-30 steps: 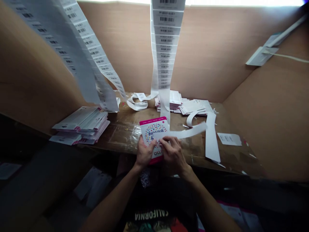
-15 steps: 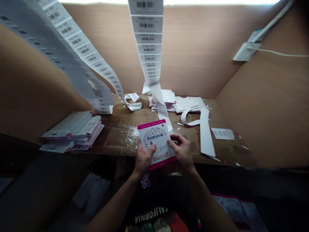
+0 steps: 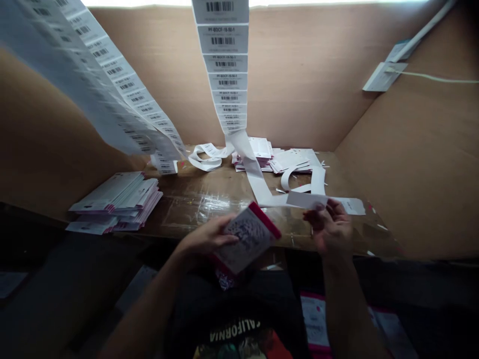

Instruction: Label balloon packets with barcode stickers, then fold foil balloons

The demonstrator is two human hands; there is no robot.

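My left hand (image 3: 215,234) is closed on a white balloon packet (image 3: 247,237) with pink ends, tilted and blurred by motion. To its right, my right hand (image 3: 333,227) pinches the end of a white label strip (image 3: 256,174) over the table's front part. From those fingers the strip runs left along the tabletop, bends, and rises to the hanging length of barcode labels (image 3: 223,65). The packet and the strip are apart.
Stacked packets (image 3: 116,199) stand at the left, with more packets (image 3: 292,159) at the back. Other label strips (image 3: 142,107) hang at the left. Curled strip (image 3: 318,179) lies right of centre. Cardboard walls (image 3: 292,75) enclose the table (image 3: 187,209).
My right hand has left the packet and moved right, drawing the label strip with it. My left hand has shifted slightly left and turned the packet.
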